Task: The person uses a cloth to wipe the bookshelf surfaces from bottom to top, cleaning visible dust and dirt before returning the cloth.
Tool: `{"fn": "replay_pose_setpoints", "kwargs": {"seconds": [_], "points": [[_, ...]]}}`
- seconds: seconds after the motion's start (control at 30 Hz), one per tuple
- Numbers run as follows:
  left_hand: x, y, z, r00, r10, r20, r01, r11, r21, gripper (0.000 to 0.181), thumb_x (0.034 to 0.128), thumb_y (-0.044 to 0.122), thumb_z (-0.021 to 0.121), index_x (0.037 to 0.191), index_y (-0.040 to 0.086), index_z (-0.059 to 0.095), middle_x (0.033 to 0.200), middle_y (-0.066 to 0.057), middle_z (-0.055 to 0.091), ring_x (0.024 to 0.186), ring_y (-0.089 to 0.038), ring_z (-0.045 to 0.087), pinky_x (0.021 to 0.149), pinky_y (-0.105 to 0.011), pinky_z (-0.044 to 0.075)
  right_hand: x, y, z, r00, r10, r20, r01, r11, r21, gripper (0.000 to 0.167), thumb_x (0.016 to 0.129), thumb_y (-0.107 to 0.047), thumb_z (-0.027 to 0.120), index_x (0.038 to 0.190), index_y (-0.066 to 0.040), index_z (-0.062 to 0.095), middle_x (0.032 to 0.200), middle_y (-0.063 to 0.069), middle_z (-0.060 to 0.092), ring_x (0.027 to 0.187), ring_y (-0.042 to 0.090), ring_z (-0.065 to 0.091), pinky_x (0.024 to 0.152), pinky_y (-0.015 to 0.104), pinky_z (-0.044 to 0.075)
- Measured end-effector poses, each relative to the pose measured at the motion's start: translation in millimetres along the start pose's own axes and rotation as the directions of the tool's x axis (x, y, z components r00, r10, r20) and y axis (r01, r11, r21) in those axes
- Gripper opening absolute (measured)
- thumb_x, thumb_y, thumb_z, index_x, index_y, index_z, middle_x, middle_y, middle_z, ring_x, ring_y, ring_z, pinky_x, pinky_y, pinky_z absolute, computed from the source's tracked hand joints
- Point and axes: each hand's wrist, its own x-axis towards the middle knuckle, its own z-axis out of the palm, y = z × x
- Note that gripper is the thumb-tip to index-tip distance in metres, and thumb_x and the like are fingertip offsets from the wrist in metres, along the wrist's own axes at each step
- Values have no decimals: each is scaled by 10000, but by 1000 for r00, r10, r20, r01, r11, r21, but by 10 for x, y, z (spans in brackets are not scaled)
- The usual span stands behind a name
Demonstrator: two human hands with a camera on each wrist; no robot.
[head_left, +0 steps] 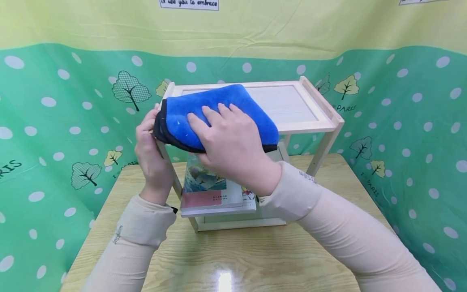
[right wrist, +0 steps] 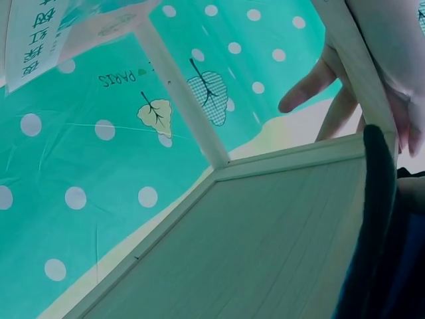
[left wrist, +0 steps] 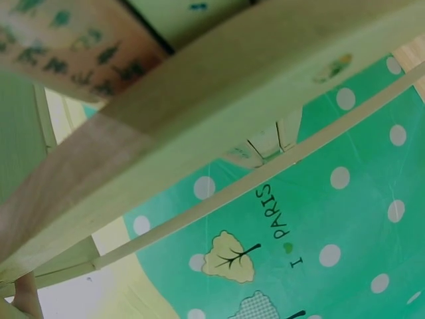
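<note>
A folded blue cloth (head_left: pixel 222 109) with black edging covers the left part of the top of a pale wooden shelf (head_left: pixel 330 125). My right hand (head_left: pixel 233 146) rests on the cloth with its fingers spread over the blue surface. At the shelf's upper left corner, my left hand (head_left: pixel 155 162) grips the wooden frame beside the cloth. In the right wrist view, the left hand's fingers (right wrist: pixel 312 90) pass round a wooden bar, and the cloth's dark edge (right wrist: pixel 375 193) hangs over the shelf top's rim.
Books (head_left: pixel 213 198) lie stacked on the lower tier at the left. The shelf stands on a wooden table (head_left: pixel 226 255). Behind and at both sides hangs a green and yellow curtain (head_left: pixel 47 121) with white dots and printed trees.
</note>
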Motion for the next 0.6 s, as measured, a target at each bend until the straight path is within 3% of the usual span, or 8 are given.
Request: {"fn": "replay_pose_setpoints", "kwargs": {"seconds": [0.33,0.53,0.6], "points": [[-7,12,-38,999,-31,23,29,998,63,438,955,14,185,1164,-160,528,1284,-192,623,1290,-289,538,1164,-442,406,-12,-97,193,971,-38,-235,12,994,-112,432,868,-405,596,1193,-142,702,1153,135,725,1051,355,700,963,503,567],[-29,7,-79,998,-57,11,55,986,155,443,961,19,211,1234,-139,522,1267,-226,621,1180,-168,604,1050,-320,505,17,-180,247,950,-30,-312,-13,991,-133,367,891,-308,509,1144,-147,720,1104,133,737,1006,367,701,930,505,574],[-35,-3,-84,998,-66,3,65,987,150,434,970,26,214,1236,-133,519,1243,-201,639,1129,-139,621,1008,-292,526,31,-207,256,945,-27,-327,-19,991,-135,364,903,-300,491,1136,-147,725,1094,134,739,1002,370,701,929,506,574]]}}
